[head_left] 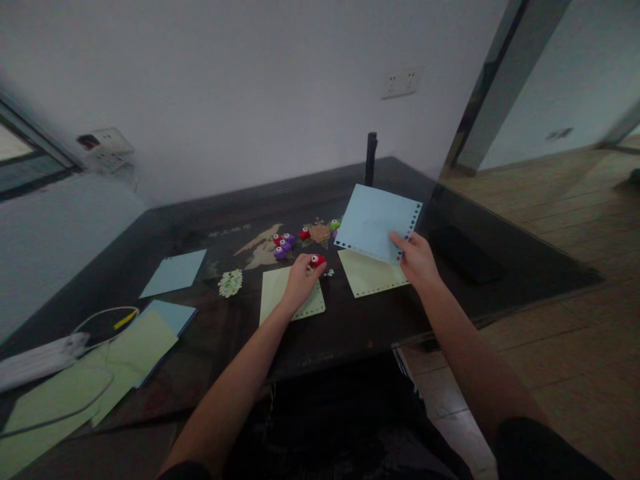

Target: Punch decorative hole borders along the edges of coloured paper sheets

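Note:
My left hand (300, 280) is closed around a small red craft punch (317, 261) with a round white top. It is held over a pale yellow-green sheet (273, 288), which has small holes along its near edge. Tiny paper bits (329, 273) lie just right of the punch. In my right hand (417, 258), a light blue paper sheet (377, 219) is pinched by its right edge, tilted up, with dark punched shapes along the right and lower edges. Another yellow-green sheet (370, 280) with edge holes lies partly under it.
Several red and purple punches (283, 245) stand behind, near another red punch (305, 233) and a green one (335, 225). A heap of paper cut-outs (231, 283), a blue sheet (175, 272), stacked sheets (145, 340) and a power strip (45, 360) lie left. A dark flat object (465, 255) lies right.

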Demonstrator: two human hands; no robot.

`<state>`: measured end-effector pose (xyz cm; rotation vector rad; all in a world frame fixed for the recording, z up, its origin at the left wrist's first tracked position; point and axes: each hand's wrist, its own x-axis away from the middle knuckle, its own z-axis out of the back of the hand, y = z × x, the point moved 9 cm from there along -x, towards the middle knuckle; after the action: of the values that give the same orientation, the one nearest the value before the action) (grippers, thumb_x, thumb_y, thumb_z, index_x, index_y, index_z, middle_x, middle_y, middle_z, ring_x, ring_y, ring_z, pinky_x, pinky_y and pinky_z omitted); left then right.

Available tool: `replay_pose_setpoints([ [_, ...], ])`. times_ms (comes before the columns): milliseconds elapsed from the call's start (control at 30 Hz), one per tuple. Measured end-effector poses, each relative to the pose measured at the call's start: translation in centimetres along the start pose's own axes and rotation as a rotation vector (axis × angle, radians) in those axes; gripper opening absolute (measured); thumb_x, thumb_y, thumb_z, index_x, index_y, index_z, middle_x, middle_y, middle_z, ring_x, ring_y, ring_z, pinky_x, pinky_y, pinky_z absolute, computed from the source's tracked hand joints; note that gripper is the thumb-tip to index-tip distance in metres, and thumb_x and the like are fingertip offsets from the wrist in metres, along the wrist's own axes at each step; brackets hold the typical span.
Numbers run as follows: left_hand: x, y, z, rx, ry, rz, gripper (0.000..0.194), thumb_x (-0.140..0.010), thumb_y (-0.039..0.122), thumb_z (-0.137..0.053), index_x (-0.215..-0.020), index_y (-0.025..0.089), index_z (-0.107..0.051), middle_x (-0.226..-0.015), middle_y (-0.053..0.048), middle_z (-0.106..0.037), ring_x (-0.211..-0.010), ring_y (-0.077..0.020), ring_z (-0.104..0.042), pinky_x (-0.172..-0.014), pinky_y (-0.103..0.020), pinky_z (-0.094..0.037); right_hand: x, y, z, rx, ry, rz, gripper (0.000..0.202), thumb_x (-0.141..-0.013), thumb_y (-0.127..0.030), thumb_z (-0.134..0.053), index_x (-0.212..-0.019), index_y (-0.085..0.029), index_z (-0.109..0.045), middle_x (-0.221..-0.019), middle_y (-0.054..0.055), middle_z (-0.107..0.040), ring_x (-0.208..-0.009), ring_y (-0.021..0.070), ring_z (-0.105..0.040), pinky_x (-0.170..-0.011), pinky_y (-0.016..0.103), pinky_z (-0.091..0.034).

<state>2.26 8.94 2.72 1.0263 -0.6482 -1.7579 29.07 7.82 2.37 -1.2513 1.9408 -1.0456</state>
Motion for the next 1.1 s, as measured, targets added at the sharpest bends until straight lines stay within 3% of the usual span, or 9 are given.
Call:
replay_pose_setpoints([
  [233, -1.0, 0.9, -0.7, 0.229, -0.121, 0.095, 0.023, -0.079, 0.033, -0.06, -0.095, 0.016, -0.063, -0.09, -0.004, -0.066, -0.081, -0.016, -0.06, -0.073, -0.027, -0.046, -1.3, -1.5, 1.9, -0.013, 0.034, 0.022, 0.029, -0.056, -0.024, -0.08, -0.082, -0.018, -0.068, -0.085, 0.005, -0.074, -0.082, 0.0239, -0.069, -0.079, 0.039, -0.057],
  [333, -2.7, 1.1, -1.3, 0.133, -0.154, 0.058, 0.024, -0.077, 0.034, -0.062, -0.091, 0.015, -0.064, -0.083, -0.004, -0.066, -0.074, -0.0154, -0.058, -0.069, -0.027, -0.045, -1.9, -2.0, 3.5, -0.008, 0.073, 0.031, 0.024, -0.06, -0.02, -0.078, -0.082, -0.018, -0.068, -0.085, 0.004, -0.074, -0.081, 0.0231, -0.069, -0.079, 0.039, -0.057],
  [467, -5.8, -0.1, -3.1, -0.028, -0.154, 0.039, 0.021, -0.073, 0.032, -0.066, -0.084, 0.015, -0.065, -0.08, -0.004, -0.066, -0.073, -0.017, -0.059, -0.069, -0.028, -0.045, -2.3, -1.7, 4.9, -0.026, 0.107, -0.009, 0.02, -0.063, -0.017, -0.074, -0.082, -0.017, -0.067, -0.083, 0.005, -0.074, -0.08, 0.023, -0.07, -0.079, 0.04, -0.058],
  [600, -8.4, -1.4, -5.6, -0.143, -0.162, 0.042, 0.016, -0.072, 0.027, -0.067, -0.082, 0.015, -0.066, -0.08, -0.005, -0.067, -0.077, -0.0185, -0.061, -0.073, -0.03, -0.047, -2.0, -1.3, 4.9, -0.03, 0.113, -0.02, 0.019, -0.064, -0.018, -0.074, -0.082, -0.017, -0.067, -0.085, 0.006, -0.074, -0.082, 0.0242, -0.07, -0.079, 0.042, -0.058],
  [767, -9.9, -1.5, -7.9, -0.264, -0.184, 0.035, 0.017, -0.071, 0.023, -0.069, -0.084, 0.013, -0.067, -0.081, -0.007, -0.067, -0.078, -0.0203, -0.061, -0.075, -0.033, -0.047, -1.6, -1.0, 4.5, -0.024, 0.088, -0.026, 0.023, -0.061, -0.019, -0.076, -0.083, -0.017, -0.068, -0.088, 0.006, -0.074, -0.082, 0.024, -0.069, -0.079, 0.041, -0.058],
  [1100, -10.9, -2.0, -8.0, -0.333, -0.111, 0.004, 0.021, -0.069, 0.013, -0.067, -0.09, 0.011, -0.065, -0.09, -0.011, -0.065, -0.087, -0.0222, -0.059, -0.08, -0.034, -0.046, -1.1, -1.4, 3.9, 0.019, 0.051, -0.024, 0.024, -0.061, -0.024, -0.076, -0.083, -0.017, -0.068, -0.087, 0.006, -0.073, -0.082, 0.0242, -0.069, -0.081, 0.041, -0.057],
])
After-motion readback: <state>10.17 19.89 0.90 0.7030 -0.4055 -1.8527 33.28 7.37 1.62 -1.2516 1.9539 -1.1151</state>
